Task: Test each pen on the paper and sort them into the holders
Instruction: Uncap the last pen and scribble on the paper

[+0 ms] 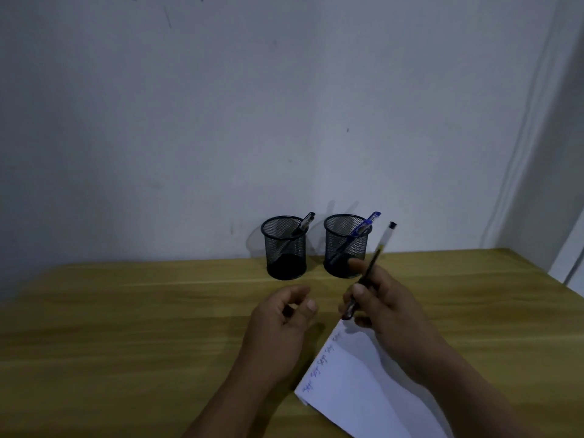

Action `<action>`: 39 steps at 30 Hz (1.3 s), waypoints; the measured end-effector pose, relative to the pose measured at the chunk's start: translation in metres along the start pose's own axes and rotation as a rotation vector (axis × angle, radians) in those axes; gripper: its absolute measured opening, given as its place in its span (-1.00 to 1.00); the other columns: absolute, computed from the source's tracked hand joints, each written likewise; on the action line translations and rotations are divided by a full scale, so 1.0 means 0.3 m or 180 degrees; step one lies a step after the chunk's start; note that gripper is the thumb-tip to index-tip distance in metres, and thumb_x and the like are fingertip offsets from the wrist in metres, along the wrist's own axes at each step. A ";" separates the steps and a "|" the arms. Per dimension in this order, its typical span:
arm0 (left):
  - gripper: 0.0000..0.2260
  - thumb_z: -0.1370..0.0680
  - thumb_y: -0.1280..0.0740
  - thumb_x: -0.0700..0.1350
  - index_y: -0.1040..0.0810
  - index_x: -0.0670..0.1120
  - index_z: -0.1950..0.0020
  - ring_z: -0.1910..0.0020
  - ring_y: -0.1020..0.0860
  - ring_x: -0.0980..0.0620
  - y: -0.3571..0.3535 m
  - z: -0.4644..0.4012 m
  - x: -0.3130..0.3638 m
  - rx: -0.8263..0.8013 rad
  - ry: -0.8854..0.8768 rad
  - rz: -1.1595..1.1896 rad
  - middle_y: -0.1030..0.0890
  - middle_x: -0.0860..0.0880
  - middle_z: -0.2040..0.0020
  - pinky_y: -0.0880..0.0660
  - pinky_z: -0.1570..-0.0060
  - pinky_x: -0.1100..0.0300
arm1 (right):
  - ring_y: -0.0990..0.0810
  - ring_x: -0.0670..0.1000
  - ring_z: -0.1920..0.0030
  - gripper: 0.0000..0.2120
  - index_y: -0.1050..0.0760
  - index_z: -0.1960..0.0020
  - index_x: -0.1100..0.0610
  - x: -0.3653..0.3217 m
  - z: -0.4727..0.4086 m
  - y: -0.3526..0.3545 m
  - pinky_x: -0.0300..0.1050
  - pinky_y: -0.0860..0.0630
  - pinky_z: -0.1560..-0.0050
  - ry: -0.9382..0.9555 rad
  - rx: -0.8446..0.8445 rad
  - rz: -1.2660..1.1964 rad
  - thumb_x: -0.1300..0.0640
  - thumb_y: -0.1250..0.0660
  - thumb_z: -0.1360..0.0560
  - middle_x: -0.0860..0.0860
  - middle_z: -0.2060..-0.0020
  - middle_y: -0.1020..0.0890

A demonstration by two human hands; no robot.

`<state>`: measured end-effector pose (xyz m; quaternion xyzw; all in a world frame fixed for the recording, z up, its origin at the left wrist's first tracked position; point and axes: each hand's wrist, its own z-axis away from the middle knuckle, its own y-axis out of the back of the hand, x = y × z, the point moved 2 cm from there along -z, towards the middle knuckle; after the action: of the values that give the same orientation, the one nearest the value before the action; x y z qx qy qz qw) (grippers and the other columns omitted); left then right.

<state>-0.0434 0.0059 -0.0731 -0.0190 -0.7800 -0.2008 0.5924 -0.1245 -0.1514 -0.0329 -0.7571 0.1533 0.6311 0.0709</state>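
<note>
Grey-white wall fills the top half, a few dark scuffs on it, with a pale vertical trim strip running down at right. Wooden desk spans the lower half, grain running left-right. White sheet of paper lies on the desk at bottom right, angled, one corner pointing up toward the hands; a row of blue handwritten test scribbles runs along its left edge, too small to read. Right forearm crosses over the paper's right side. Right hand is raised above the paper's top corner, thumb and fingers curled around a black gel pen; pen is tilted, capped end up and to the right, lower end sticking out below the fingers just above the paper corner, contact with paper cannot be told. Left hand hovers just left of it, fingers loosely curled, holding nothing, not touching the pen. Two black mesh pen holders stand upright at the desk's back edge against the wall, side by side but apart. Left holder contains one black pen leaning right. Right holder contains one blue pen leaning right, its top just left of the held pen's upper end.
</note>
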 end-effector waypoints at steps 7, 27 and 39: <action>-0.51 -0.46 -0.46 0.06 -0.42 0.08 -0.36 -0.18 -0.51 0.02 0.057 -0.132 -0.025 0.0685 0.0286 -0.0313 -0.49 0.07 -0.25 -0.56 -0.13 -0.08 | -0.65 0.11 0.18 -0.79 -0.66 -0.05 -0.01 -0.181 -0.182 -0.019 -0.02 -0.59 0.10 0.0712 0.0264 0.1658 0.19 -0.28 -0.57 0.09 0.17 -0.71; -0.37 -0.30 -0.51 0.23 -0.40 0.17 -0.31 -0.31 -0.41 -0.04 0.006 -0.366 -0.061 0.1282 0.0447 -0.0966 -0.55 0.13 -0.23 -0.23 -0.24 -0.08 | -0.62 -0.02 0.24 -0.79 -0.60 0.24 0.04 -0.151 -0.530 -0.147 -0.03 -0.62 0.22 0.0664 0.0489 0.1962 -0.07 -0.54 -0.36 -0.07 0.33 -0.61; -0.40 -0.34 -0.48 0.21 -0.38 0.16 -0.33 -0.30 -0.38 -0.05 0.005 -0.348 -0.056 0.1219 0.0360 -0.1046 -0.54 0.11 -0.23 -0.22 -0.23 -0.06 | -0.63 0.03 0.11 -0.78 -0.65 0.13 -0.06 -0.134 -0.511 -0.165 0.11 -0.57 0.00 0.0680 0.0326 0.2831 -0.20 -0.43 -0.39 -0.09 0.23 -0.63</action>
<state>0.0577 -0.0243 -0.0657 0.2319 -0.7620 -0.1437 0.5873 0.0283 -0.1453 0.0317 -0.6741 0.5008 0.5102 -0.1857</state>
